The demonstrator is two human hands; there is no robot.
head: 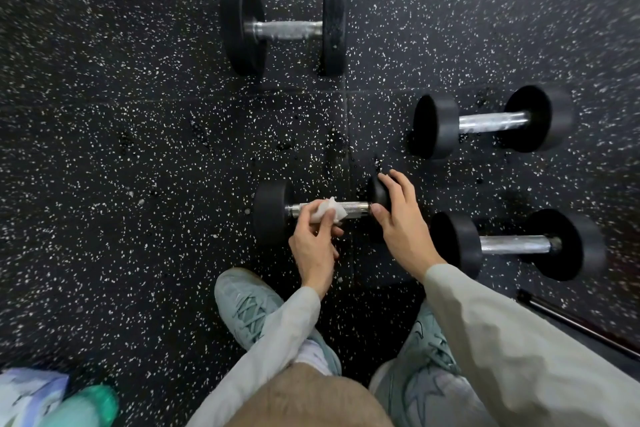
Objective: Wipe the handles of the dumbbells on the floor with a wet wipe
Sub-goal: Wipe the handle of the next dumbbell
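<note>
A small black dumbbell (273, 210) with a chrome handle lies on the speckled floor right in front of my feet. My left hand (313, 243) pinches a crumpled white wet wipe (327, 210) against the middle of that handle. My right hand (398, 215) grips the dumbbell's right weight, fingers over its top and thumb at the handle's end. Three more dumbbells lie nearby: a large one (284, 29) at the top centre, one (491, 121) at the right, one (516, 244) at the lower right.
My two pale green shoes (249, 305) stand just below the dumbbell, with a bare knee at the bottom edge. A green-capped pack (52, 399) lies at the bottom left. A thin dark bar (571, 322) crosses the lower right. Black speckled rubber flooring (104, 149) spreads to the left.
</note>
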